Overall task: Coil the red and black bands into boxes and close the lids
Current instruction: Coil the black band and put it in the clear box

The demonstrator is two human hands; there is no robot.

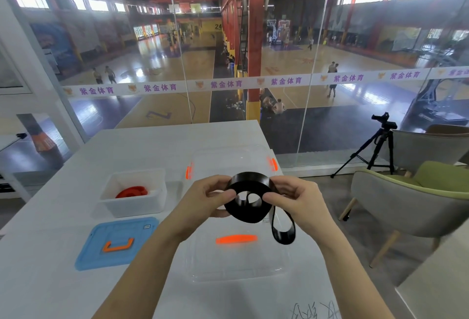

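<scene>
The black band (250,208) is partly coiled in the air above the table, with a loose loop hanging down at its right. My left hand (205,198) pinches the coil's left side and my right hand (297,198) grips its right side. The red band (132,191) lies coiled inside an open white box (132,207) at the left. That box's blue lid (114,242), with an orange handle, lies flat in front of it. A clear box (228,158) with orange clips stands behind my hands. Its clear lid (236,260), with an orange handle, lies below them.
The white table (50,255) ends at a glass wall overlooking a sports hall. To the right stand a black tripod with a camera (378,146) and a grey and green armchair (411,199). A second white surface (441,280) fills the lower right corner.
</scene>
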